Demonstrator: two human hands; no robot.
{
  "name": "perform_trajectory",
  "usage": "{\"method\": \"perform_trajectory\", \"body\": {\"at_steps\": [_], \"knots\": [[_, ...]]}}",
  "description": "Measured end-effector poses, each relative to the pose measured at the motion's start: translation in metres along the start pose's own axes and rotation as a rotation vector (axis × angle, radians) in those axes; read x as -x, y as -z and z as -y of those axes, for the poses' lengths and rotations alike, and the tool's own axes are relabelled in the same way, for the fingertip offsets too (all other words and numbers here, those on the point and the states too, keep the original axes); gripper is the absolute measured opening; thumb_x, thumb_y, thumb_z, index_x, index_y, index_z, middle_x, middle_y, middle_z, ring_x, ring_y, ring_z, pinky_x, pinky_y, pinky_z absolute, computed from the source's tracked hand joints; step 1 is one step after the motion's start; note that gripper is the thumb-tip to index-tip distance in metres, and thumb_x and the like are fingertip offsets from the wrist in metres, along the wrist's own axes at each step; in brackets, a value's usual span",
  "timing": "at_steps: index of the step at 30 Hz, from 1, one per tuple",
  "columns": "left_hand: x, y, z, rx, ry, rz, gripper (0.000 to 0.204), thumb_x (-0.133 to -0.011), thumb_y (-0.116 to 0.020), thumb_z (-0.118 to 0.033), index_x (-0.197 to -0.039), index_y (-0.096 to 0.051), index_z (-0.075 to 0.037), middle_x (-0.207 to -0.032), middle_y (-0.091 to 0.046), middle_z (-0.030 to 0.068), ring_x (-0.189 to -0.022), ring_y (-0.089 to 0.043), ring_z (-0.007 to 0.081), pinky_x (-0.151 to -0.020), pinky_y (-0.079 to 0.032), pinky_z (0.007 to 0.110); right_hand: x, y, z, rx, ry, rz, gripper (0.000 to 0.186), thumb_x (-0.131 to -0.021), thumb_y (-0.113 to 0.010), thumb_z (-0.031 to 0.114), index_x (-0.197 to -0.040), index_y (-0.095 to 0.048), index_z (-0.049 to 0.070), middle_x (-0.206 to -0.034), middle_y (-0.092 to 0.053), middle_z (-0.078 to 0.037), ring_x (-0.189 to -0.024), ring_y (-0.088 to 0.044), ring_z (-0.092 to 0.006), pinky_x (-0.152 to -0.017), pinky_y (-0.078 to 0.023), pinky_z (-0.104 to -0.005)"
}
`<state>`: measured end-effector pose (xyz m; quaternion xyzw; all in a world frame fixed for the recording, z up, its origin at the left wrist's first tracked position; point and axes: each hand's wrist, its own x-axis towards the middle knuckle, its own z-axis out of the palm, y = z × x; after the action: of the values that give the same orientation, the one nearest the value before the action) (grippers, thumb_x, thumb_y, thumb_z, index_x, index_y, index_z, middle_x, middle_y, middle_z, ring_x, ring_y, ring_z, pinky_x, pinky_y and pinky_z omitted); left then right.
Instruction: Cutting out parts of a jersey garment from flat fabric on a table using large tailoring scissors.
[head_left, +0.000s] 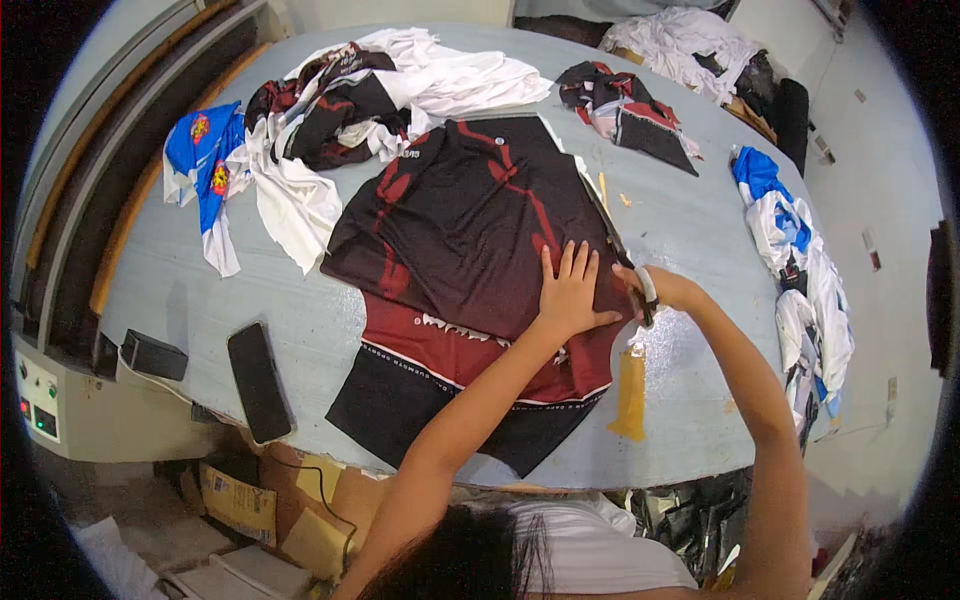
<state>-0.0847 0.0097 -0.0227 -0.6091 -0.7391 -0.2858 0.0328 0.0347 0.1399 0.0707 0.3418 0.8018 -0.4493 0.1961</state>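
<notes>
A black and dark red printed jersey panel (450, 230) lies spread on the grey-blue table (690, 420). Its lower part is red with white marks, above a black band. My left hand (572, 295) rests flat on the panel's right side, fingers spread. At the panel's right edge, my right hand (668, 287) is closed round the handles of a pair of scissors (648, 292). Their dark blades run up along the cloth edge; how far they are apart is hard to see.
White cloth (470, 75) and dark red-black pieces (340, 110) are heaped at the back left, beside blue cloth (205, 150). More scraps (635, 115) lie at the back right. Blue-white cloth (795, 260) hangs over the right edge. A phone (258, 382) and black box (153, 354) sit left.
</notes>
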Motion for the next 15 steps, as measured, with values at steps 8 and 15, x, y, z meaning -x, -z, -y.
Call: {"method": "perform_trajectory", "body": {"at_steps": [8,15], "knots": [[0.018,0.015,-0.017,-0.077,0.021,0.376,0.107,-0.063,-0.048,-0.079,-0.142,-0.02,-0.013,-0.148,-0.006,0.0203,-0.137,0.0,0.0362,-0.096,0.006,0.069,0.07,-0.029,-0.044,-0.245,-0.006,0.077,0.066,-0.085,-0.036,0.065,-0.072,-0.052,0.002,-0.055,-0.058,-0.009,-0.047,-0.057,-0.0154,-0.042,-0.04,-0.0244],[0.058,0.03,-0.045,-0.047,-0.021,0.408,0.094,-0.071,-0.043,-0.075,-0.142,-0.022,-0.017,-0.148,-0.008,0.02,-0.136,-0.003,0.0376,-0.095,0.003,0.07,0.117,-0.063,-0.059,-0.235,-0.033,-0.009,0.066,-0.085,-0.044,0.06,-0.056,-0.055,0.001,-0.052,-0.056,-0.009,-0.046,-0.057,-0.0177,-0.046,-0.044,-0.0287]]}}
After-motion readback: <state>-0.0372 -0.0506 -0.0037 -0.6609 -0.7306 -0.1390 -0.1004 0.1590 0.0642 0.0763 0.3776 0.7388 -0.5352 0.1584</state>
